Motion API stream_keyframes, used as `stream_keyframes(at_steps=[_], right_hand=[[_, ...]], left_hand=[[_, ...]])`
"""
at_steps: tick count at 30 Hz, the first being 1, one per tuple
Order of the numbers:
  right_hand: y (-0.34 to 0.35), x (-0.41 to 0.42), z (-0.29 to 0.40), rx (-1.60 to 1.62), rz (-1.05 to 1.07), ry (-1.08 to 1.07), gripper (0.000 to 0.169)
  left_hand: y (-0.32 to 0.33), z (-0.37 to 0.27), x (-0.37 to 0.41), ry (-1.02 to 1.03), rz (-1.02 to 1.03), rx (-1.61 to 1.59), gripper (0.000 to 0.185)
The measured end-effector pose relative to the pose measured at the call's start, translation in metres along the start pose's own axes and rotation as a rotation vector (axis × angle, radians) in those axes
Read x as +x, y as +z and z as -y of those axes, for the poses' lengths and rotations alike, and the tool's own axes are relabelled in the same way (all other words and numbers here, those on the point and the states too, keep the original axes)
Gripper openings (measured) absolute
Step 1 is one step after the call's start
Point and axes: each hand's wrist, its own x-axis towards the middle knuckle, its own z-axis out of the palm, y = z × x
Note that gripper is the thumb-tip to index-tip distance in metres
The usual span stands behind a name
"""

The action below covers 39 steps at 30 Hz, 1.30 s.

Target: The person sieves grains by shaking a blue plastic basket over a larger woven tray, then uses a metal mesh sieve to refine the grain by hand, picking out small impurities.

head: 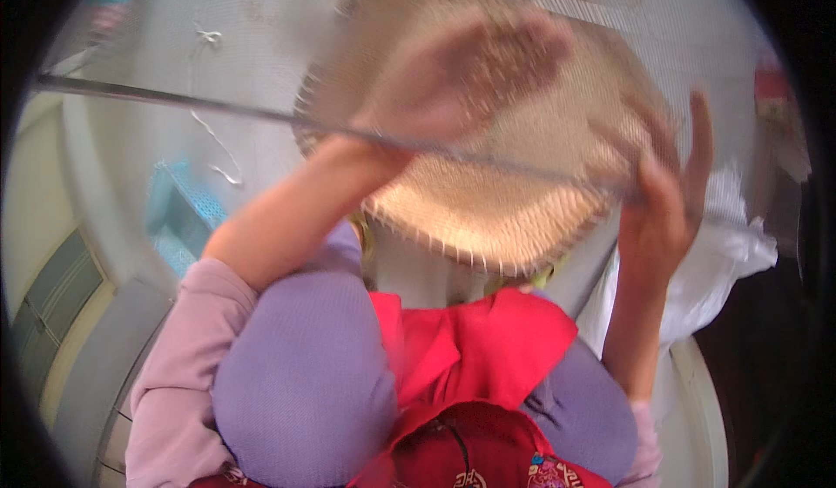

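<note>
A round woven basket tray (470, 220) with stitched edging lies before me, partly behind a fine see-through mesh (261, 57) edged by a thin dark rod (228, 106). My left hand (477, 70) is blurred, seen through the mesh over the tray. Its palm faces up and appears to bear a heap of small brown bits (513, 57); their exact kind is too blurred to tell. My right hand (659, 174), fingers spread, is at the right end of the rod beside the tray's rim. Whether it touches the rod cannot be told.
A light blue perforated plastic basket (179, 214) stands at the left. White string (219, 148) lies on the grey surface beyond it. A white plastic bag (705, 279) is at the right, above a pale curved rim (705, 396). Red cloth (470, 344) covers part of my lap.
</note>
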Motion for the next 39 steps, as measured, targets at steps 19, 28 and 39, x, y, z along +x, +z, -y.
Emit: stream_keyframes(at_steps=[19,28,39], right_hand=[[0.059,0.258,0.009,0.149,0.012,0.002,0.068],[0.045,0.233,0.008,0.235,0.039,-0.025,0.069],[-0.005,0.213,-0.019,0.143,-0.21,-0.011,0.058]], left_hand=[[0.018,-0.212,0.15,0.002,-0.103,0.112,0.043],[0.021,-0.18,0.141,-0.008,-0.118,0.047,0.041],[-0.029,-0.181,0.095,-0.048,-0.245,-0.105,0.057]])
